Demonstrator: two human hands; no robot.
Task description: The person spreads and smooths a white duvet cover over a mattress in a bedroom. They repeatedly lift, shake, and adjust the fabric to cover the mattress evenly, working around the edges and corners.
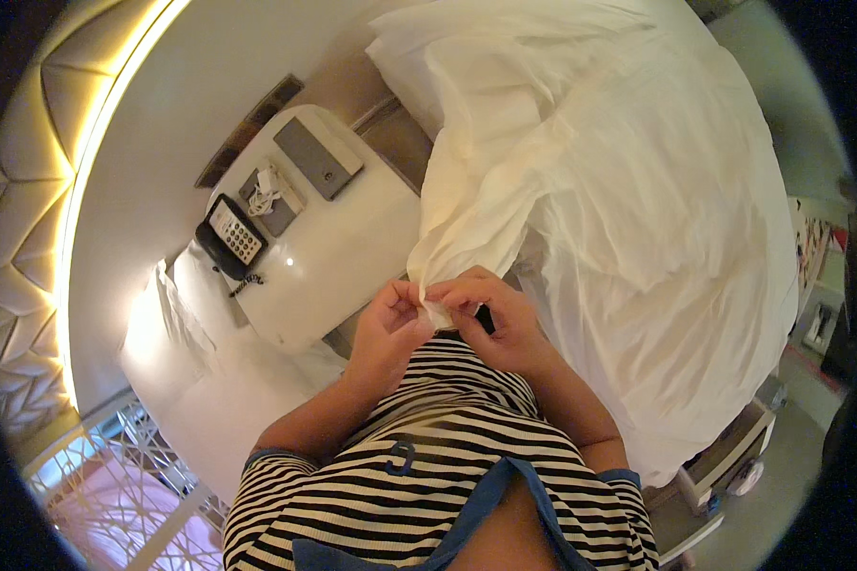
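Observation:
Close in front of my striped shirt, both hands pinch the edge of a white bed cover (485, 207). My left hand (393, 332) grips a narrow fold between thumb and fingers. Right beside it, almost touching, my right hand (496, 321) has its thumb and fingertips on the same edge. From my hands the wrinkled cloth runs up and to the right, merging with the white bedding spread over the bed (657, 214). What lies under the cloth at my fingertips is hidden.
Left of my hands stands a white bedside table (343, 235) with a black corded telephone (232, 235), a white cable with plug (264, 196) and a grey box (318, 157). Another white-covered bed (236, 407) lies at lower left. An open drawer (728, 457) juts out at right.

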